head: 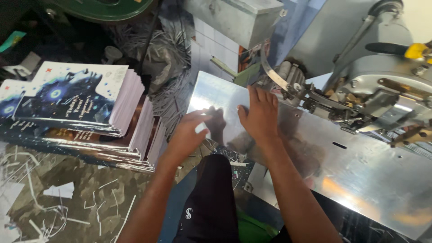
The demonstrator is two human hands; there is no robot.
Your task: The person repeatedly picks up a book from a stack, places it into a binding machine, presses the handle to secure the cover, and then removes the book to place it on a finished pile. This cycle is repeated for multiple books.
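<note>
Scraps of trimmed paper litter the dark workshop floor at the lower left, and more shreds pile up against the grey machine housing at the top. Across the right half of the view runs a polished metal table, slanting from the upper middle down to the lower right corner; it reflects both hands as dull shadows. At its far edge, toward the upper right, sits a grey stitching head with levers, a yellow knob and a curved steel guide.

On the floor to the left, just off the table's near-left corner, stands a stack of printed booklets with dark blue and white covers, fanned unevenly so the white page edges show.

The person's right hand lies flat on the table near its upper-left corner, palm down, fingers straight and close together, tips pointing toward the guide. The left hand hangs at the table's left edge, fingers loosely curled with the thumb and forefinger drawn near each other; whether they pinch anything cannot be told. Neither hand plainly holds a booklet, and the stack stays apart from both.

Judging from this, good handling here means keeping the flat right palm well short of the stitching head, and squaring any booklet against the table's left edge before sliding it toward the guide.
</note>
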